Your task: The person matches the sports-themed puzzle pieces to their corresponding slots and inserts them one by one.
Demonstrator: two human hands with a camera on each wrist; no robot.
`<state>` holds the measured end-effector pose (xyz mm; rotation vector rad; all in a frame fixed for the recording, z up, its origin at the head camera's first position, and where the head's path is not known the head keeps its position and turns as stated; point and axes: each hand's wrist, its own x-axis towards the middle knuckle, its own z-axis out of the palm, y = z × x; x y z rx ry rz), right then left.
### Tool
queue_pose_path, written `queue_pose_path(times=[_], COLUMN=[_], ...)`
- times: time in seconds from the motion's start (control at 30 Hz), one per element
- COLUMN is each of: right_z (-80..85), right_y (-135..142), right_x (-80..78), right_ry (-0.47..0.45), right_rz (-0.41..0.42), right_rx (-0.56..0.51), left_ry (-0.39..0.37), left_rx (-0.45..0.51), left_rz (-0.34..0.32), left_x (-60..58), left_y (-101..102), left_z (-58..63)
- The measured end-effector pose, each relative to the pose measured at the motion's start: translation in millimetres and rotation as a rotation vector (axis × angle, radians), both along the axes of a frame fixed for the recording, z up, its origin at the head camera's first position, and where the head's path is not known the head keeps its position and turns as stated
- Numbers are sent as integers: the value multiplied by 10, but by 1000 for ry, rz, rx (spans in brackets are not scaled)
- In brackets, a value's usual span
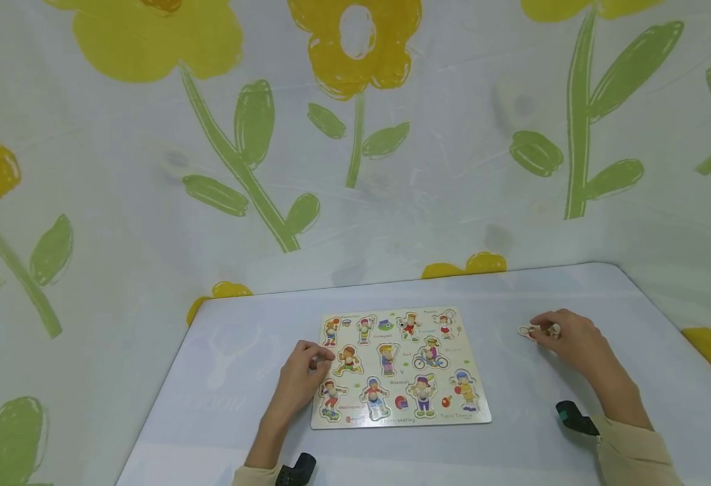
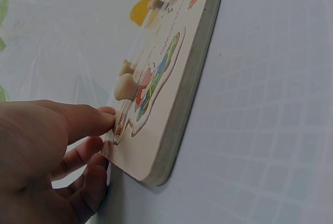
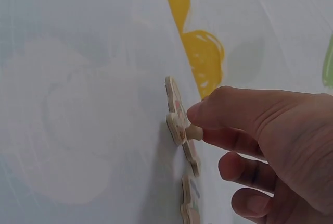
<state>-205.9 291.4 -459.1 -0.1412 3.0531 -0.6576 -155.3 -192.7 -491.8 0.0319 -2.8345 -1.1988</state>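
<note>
A wooden knob puzzle board [image 1: 396, 386] with sports figures lies flat on the table. My left hand [image 1: 302, 374] grips its left edge, the thumb and fingertips at the rim; in the left wrist view the fingers [image 2: 92, 182] curl beside the board's corner [image 2: 151, 169]. To the right of the board, my right hand [image 1: 574, 341] pinches the knob of a flat wooden puzzle piece [image 3: 176, 117] between thumb and index finger, while the other fingers are loosely bent. A second puzzle piece [image 3: 188, 203] lies close by, partly cut off by the right wrist view's lower edge.
The white table [image 1: 227, 405] extends around the board on every side. Behind it hangs a pale flowered cloth [image 1: 440, 155]. Each wrist wears a black device, one by the left sleeve [image 1: 258, 474], one by the right sleeve [image 1: 635, 452].
</note>
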Motion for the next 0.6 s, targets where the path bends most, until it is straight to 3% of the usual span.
queue_pose_path(times=[0.2,0.6], right_z=[-7,-38], right_y=[13,59], right_x=[-13,13], right_ry=[-40,2], right_rz=[-12,-19], right_rx=[-5,6], left_ry=[-1,5], left_rx=[-3,4], left_rz=[9,-4], left_x=[8,-20], left_y=[-19,-5], left_z=[-15,-27])
